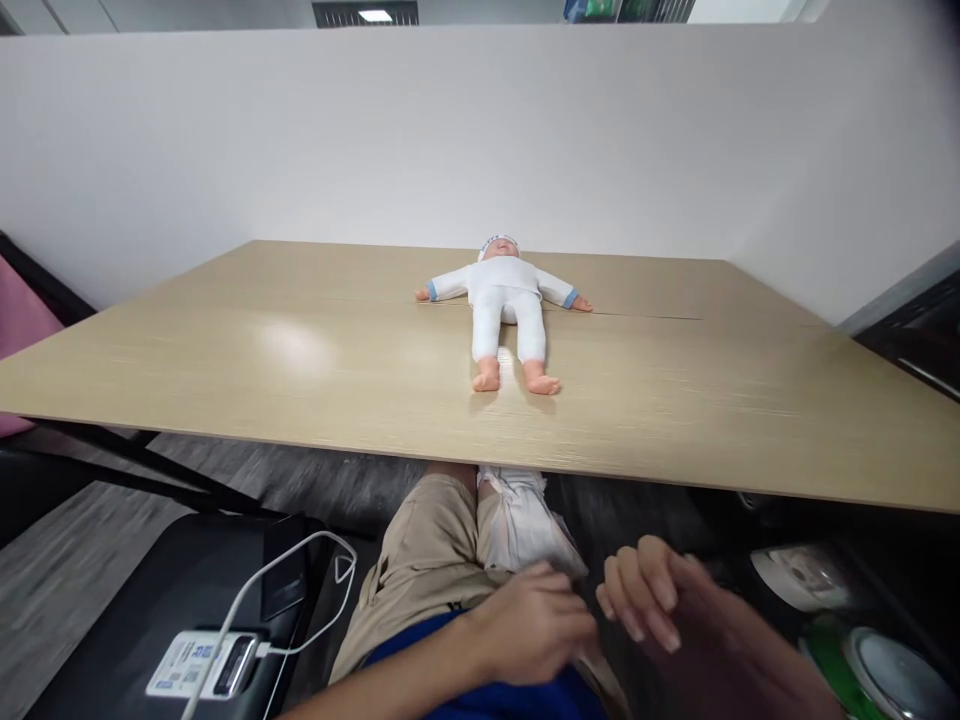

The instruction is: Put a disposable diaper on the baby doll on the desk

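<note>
On the table lies a baby doll (506, 290) on its back, in white clothes with blue cuffs and a patterned white cap. Its arms are spread and its bare feet point toward me. A white item that looks like a diaper (521, 520) rests on my lap, partly under the table edge. My left hand (536, 620) is over my lap beside the diaper, slightly blurred, with fingers curled in; what they hold, if anything, is hidden. To its right, my right hand (649, 590) is raised with loosely bent fingers, and nothing shows in it.
The light wooden table (360, 380) ends just above my knees, with a white partition (480, 140) behind it. At left, a black seat (135, 600) carries a device with a white cable (255, 570). A green-and-white container (892, 670) stands at lower right.
</note>
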`<state>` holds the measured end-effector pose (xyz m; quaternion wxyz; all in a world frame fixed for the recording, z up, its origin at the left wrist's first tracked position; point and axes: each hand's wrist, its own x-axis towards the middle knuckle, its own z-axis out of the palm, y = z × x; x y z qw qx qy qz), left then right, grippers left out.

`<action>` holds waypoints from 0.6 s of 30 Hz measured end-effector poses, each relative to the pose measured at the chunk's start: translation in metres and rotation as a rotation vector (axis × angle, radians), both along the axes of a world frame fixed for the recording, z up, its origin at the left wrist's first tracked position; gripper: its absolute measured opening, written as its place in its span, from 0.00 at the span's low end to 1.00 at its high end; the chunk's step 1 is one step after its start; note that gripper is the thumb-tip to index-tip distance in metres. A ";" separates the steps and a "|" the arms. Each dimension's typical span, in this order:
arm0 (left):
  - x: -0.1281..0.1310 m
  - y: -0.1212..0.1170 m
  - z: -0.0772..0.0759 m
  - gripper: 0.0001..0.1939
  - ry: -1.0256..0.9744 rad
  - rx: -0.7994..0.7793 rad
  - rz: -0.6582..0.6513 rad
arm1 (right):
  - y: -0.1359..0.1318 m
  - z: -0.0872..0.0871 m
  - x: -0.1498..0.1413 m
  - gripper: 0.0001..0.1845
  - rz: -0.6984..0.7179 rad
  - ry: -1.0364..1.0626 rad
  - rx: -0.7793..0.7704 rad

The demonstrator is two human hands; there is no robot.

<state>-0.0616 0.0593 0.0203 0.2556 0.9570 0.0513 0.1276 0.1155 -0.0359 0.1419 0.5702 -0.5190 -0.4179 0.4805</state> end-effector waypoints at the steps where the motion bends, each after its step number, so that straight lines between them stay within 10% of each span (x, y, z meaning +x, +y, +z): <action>1: -0.012 0.011 0.002 0.09 -0.026 -0.135 0.130 | 0.007 -0.018 -0.002 0.29 -0.004 0.064 -0.055; 5: -0.044 0.050 -0.003 0.07 -0.003 -0.478 0.687 | 0.027 -0.109 0.007 0.31 -0.205 -0.223 -0.338; 10: -0.028 0.077 -0.032 0.24 0.190 -0.681 0.811 | 0.044 -0.201 0.026 0.39 -0.294 -0.471 -0.451; 18: 0.004 0.092 -0.060 0.26 0.135 -0.880 0.763 | 0.076 -0.203 0.012 0.38 -0.168 -0.406 -0.527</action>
